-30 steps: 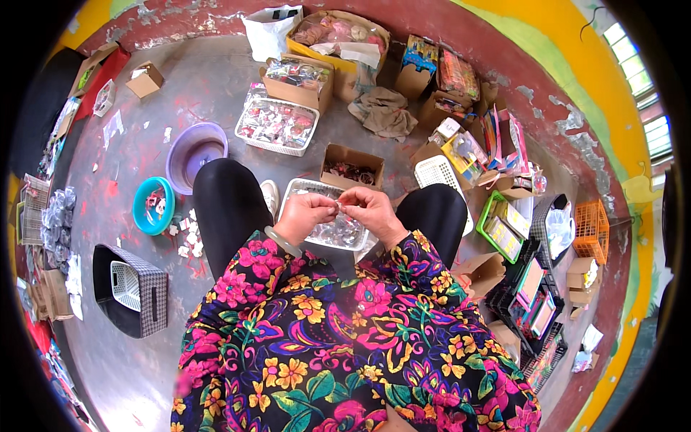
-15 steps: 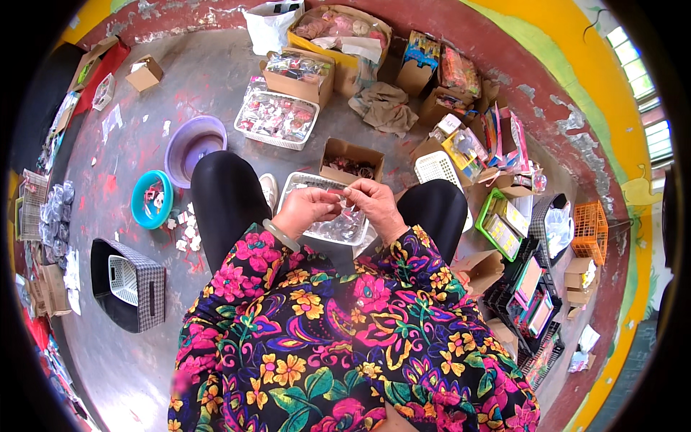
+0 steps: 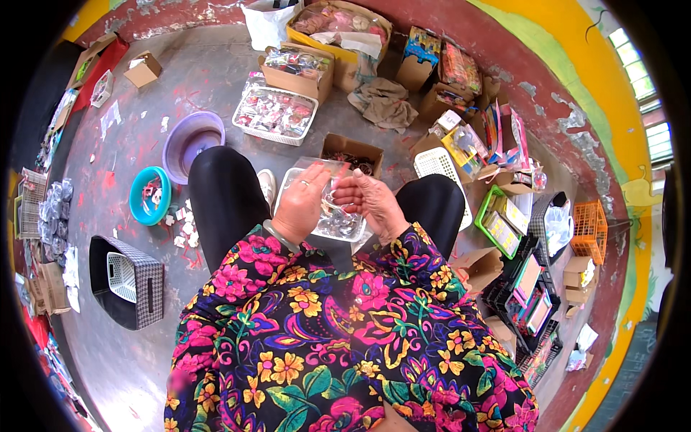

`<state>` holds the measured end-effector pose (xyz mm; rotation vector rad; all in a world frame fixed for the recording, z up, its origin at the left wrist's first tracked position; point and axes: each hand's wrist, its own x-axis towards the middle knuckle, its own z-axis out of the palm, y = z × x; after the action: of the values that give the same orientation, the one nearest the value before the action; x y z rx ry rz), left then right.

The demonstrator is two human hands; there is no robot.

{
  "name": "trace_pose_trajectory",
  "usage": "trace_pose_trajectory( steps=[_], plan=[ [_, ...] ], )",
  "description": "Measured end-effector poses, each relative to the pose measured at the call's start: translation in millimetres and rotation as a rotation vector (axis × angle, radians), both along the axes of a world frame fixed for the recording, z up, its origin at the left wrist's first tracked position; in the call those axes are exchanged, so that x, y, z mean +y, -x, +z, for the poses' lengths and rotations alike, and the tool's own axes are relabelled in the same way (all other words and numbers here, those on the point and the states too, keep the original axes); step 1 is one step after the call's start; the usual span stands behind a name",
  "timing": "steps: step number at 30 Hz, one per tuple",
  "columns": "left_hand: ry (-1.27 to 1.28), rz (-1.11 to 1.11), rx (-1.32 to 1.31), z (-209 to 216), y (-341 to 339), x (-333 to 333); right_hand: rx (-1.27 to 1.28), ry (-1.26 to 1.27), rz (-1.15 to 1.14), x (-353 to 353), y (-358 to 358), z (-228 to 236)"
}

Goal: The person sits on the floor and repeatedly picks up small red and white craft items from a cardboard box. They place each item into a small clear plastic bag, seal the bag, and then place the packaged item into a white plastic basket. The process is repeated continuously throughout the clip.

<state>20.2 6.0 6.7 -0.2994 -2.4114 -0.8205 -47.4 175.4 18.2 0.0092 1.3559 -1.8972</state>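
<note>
My left hand (image 3: 302, 203) is over the white basket, palm down with its fingers close together. A clear plastic bag (image 3: 325, 164) with something reddish in or behind it shows at these fingertips. The pinch on the bag is partly hidden. Just to the right is my right hand (image 3: 374, 204), its fingers loosely bent and apart, the thumb raised. I see nothing held in it. Below both hands, between my knees, the white plastic basket (image 3: 284, 189) contains small clear-wrapped pieces. Right behind it stands an open cardboard box (image 3: 371, 149) with dark reddish items inside.
A purple basin (image 3: 173, 155) and a teal basin (image 3: 134, 198) stand left of my left knee, near white scraps (image 3: 188, 229). Ahead is a white basket of packets (image 3: 273, 115). At right are a white crate (image 3: 437, 164), a green crate (image 3: 497, 223) and black crates (image 3: 533, 288).
My hands have come apart from a close pinch at the fingertips. The left fingers have stretched out forward, the right fingers have loosened, and a clear bag now shows beyond the left hand.
</note>
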Motion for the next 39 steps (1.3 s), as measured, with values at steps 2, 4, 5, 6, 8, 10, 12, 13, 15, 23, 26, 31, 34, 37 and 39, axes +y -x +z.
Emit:
trace_pose_trajectory(
  steps=[2, 4, 5, 6, 8, 10, 12, 13, 15, 23, 26, 31, 34, 37, 39],
  plan=[
    [0.025, -0.057, -0.020, -2, -1, 7, -0.104, 0.090, 0.040, -5, -2, -2],
    [0.057, -0.061, -0.012, -1, -3, 13, -0.028, 0.080, 0.021, -3, -2, -6],
    [0.073, -0.060, -0.006, -1, -4, 13, 0.013, 0.074, 0.014, -3, -1, -8],
    [0.071, -0.062, -0.008, 0, -4, 14, 0.017, 0.071, 0.006, -3, 0, -10],
    [0.069, -0.064, -0.014, 1, -4, 13, 0.044, 0.045, -0.006, -2, 0, -8],
    [0.089, -0.083, -0.043, -1, -4, 12, 0.089, 0.012, -0.011, -1, 1, -10],
    [0.084, -0.092, -0.094, -2, -4, 12, 0.154, -0.031, -0.007, 4, 7, -15],
    [0.070, -0.093, -0.129, -1, -4, 11, 0.217, -0.105, -0.003, 6, 10, -16],
    [0.003, -0.078, -0.175, -3, -4, 7, 0.343, -0.260, 0.007, 9, 14, -12],
    [-0.441, -0.217, -0.364, -4, 5, -4, 0.734, -0.395, 0.344, 14, 4, 5],
    [-0.990, -0.363, -0.759, -7, 5, -5, 0.714, -0.378, 0.362, 12, -1, 11],
    [-1.084, -0.383, -0.909, -9, 4, -7, 0.641, -0.406, 0.269, 11, 0, 6],
    [-1.146, -0.377, -0.919, -4, 1, -5, 0.651, -0.418, 0.272, 10, 0, 10],
    [-1.192, -0.405, -0.910, -4, 0, -5, 0.680, -0.470, 0.308, 10, 1, 12],
    [-1.194, -0.424, -0.910, -5, 0, -5, 0.690, -0.516, 0.317, 10, 2, 13]
  ],
)
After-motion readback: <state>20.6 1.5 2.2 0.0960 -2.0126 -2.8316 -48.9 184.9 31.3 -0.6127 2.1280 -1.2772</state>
